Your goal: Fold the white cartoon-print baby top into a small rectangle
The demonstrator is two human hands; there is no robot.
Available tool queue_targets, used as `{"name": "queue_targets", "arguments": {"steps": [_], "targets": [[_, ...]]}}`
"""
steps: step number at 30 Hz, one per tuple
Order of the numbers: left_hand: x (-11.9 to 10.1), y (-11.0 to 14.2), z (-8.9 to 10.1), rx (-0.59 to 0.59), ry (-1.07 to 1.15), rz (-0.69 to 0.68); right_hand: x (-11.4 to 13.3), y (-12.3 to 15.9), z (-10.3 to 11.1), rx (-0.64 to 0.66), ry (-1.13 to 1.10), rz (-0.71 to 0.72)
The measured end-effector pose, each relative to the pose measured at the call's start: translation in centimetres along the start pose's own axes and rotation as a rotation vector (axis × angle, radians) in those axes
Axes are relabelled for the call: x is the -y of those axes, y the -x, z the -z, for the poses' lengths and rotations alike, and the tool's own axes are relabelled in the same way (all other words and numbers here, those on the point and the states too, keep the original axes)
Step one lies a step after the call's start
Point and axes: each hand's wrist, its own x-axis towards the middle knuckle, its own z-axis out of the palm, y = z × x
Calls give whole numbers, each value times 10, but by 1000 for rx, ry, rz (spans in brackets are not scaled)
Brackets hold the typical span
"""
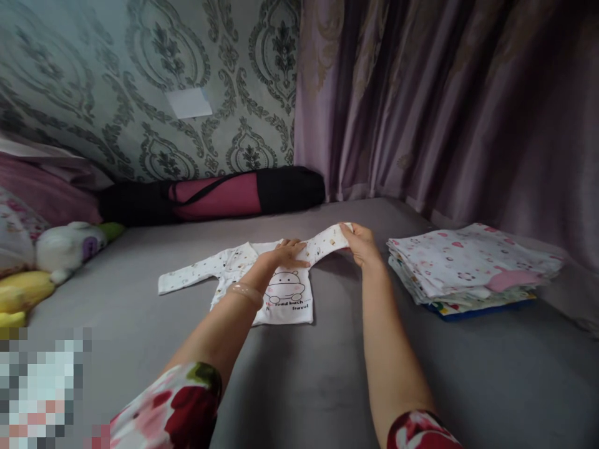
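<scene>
grey surface (322, 380): one, broad.
black-and-maroon bag (215, 196): one, long, lying along the far edge.
cloth stack (472, 262): folded, patterned, near the right edge.
white shirt (289, 288): one, small, animal print, spread mid-surface, between left and right edges.
left hand (289, 252): flattened, fingers extended, resting on the shirt's upper front, grasping nothing.
right hand (361, 243): closed, thumb and fingers pinching one sleeve cuff.

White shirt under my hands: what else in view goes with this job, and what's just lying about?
In the job:
- small white shirt
- left hand, flat on it
- right hand, holding its sleeve

Lying about, untouched:
- black and magenta bag
- white plush toy
- folded cloth stack; its link is unclear
</scene>
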Motion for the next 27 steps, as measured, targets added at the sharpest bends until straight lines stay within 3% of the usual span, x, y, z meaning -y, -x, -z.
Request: {"name": "queue_targets", "arguments": {"steps": [6, 12, 18, 24, 27], "targets": [[-11, -3, 17, 78, -51, 37, 12, 17, -40, 66, -130, -56], [-14, -3, 18, 73, -60, 34, 9, 20, -55, 95, -127, -79], [7, 20, 8, -175, 258, -77, 11, 23, -64, 31, -85, -140], [29, 81, -3, -416, 836, 250, -4, 25, -88, 63, -56, -106], [38, 99, -14, -528, 1089, 301, -18, 33, -104, 147, -52, -78]]}}
